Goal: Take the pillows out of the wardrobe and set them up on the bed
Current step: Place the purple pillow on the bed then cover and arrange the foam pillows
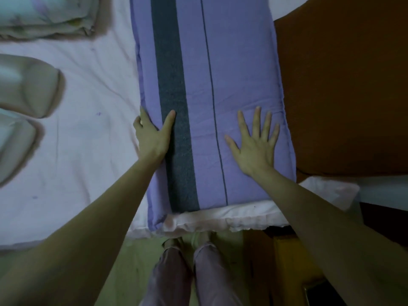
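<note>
A purple pillow [238, 74] with a wide dark grey stripe and a thin dark line lies flat on the pale pink bed sheet [88, 129], close to the brown headboard [344, 96]. My left hand [152, 138] rests on the pillow's left edge, thumb on the grey stripe and fingers over the side. My right hand [256, 142] lies flat on the pillow's top with fingers spread, holding nothing.
Two beige contoured pillows [28, 89] lie at the left edge of the bed. Folded light bedding [44, 16] sits at the top left. A wooden bedside unit [293, 261] stands at the lower right. My legs and the green floor [132, 261] show below.
</note>
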Action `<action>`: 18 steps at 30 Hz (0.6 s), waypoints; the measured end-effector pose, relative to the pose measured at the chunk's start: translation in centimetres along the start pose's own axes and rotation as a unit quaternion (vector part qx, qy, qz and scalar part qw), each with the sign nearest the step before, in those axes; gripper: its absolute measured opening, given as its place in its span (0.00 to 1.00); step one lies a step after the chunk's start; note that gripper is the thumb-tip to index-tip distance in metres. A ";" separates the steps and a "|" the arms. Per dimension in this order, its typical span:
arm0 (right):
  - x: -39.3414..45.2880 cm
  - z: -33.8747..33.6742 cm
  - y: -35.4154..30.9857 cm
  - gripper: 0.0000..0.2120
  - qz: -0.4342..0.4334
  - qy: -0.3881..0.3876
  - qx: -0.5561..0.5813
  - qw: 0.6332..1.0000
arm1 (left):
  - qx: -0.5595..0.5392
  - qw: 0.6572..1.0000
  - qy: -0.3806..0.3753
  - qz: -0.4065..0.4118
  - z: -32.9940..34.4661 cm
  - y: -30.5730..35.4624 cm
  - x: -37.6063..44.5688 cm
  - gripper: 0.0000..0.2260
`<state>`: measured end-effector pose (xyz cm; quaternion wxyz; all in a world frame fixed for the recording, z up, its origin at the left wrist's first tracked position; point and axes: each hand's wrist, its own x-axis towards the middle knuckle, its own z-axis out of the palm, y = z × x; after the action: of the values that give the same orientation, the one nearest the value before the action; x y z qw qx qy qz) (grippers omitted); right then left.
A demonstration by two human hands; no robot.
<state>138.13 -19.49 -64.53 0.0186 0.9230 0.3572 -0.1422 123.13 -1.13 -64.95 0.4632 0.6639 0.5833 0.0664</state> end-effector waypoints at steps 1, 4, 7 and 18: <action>-0.4 0.2 0.3 0.34 -0.007 0.020 -0.007 1.000 | 0.060 0.995 0.030 0.078 0.4 -0.1 -1.1 0.40; -1.0 0.9 1.4 0.34 -0.034 0.011 -0.028 0.999 | 0.245 0.945 0.004 0.218 1.9 -1.2 -3.4 0.38; 0.3 0.2 1.5 0.35 -0.032 -0.079 0.002 0.996 | 0.290 0.939 -0.064 0.174 1.6 -0.8 -2.5 0.39; -0.6 -12.4 -2.8 0.29 -0.029 -0.143 0.119 0.982 | 0.397 0.895 -0.176 0.099 -8.0 8.3 -5.8 0.26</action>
<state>138.89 -16.09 -52.29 -0.0445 0.8777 0.3584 -0.3150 122.22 -0.79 -52.08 0.2470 0.8477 0.4017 -0.2430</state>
